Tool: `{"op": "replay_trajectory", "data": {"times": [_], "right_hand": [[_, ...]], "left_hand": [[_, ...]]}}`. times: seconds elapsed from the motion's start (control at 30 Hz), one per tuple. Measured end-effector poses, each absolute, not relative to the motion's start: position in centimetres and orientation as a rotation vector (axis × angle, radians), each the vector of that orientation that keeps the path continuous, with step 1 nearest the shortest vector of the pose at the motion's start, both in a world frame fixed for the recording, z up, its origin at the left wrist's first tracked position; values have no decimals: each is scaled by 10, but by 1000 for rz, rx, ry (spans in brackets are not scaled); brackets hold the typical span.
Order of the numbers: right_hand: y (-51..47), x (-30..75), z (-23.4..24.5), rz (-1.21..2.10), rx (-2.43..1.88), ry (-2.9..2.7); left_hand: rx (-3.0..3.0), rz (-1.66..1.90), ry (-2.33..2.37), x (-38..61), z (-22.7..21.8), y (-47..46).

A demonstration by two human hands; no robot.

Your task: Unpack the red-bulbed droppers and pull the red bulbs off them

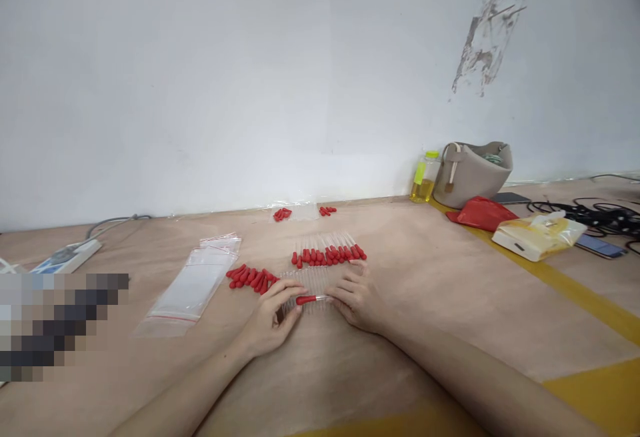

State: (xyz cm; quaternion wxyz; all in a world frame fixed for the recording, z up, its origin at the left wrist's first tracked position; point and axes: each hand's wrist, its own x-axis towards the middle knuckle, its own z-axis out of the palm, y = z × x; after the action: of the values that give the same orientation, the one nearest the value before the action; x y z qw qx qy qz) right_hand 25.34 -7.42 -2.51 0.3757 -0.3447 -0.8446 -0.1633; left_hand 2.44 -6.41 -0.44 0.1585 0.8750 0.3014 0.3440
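The brown worktop (410, 270) is spreading out beneath my left hand (267, 320) and my right hand (363, 300). Well beyond my right hand, and farther right, a grey bag (473, 180) is standing. To the left of my left hand, clear zip bags (185, 283) are lying, overlapping one another. My two hands are facing each other, near but apart. Just beyond them, a row of red-ended droppers (330, 255) is lying with its clear stems pointing away from me. Just past my left hand, on its outer side, a heap of red bulbs (253, 278) is resting. Between my hands, loose clear tubes (313, 279) are lying side by side. Over these, my right hand is pinching one clear tube (321, 297), while my left is clamping the red bulb (306, 300) at its end.
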Motion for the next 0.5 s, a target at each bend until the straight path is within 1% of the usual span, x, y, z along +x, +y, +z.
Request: {"op": "replay_trajectory", "data": {"times": [0.13,0.5], "right_hand": [[-77,251,-23,-414,-885,-2151],[-81,252,-24,-415,-864,-2226]], "left_hand": [[2597,956,876,28,-2,-67],[2855,996,893,27,-13,-65]]}}
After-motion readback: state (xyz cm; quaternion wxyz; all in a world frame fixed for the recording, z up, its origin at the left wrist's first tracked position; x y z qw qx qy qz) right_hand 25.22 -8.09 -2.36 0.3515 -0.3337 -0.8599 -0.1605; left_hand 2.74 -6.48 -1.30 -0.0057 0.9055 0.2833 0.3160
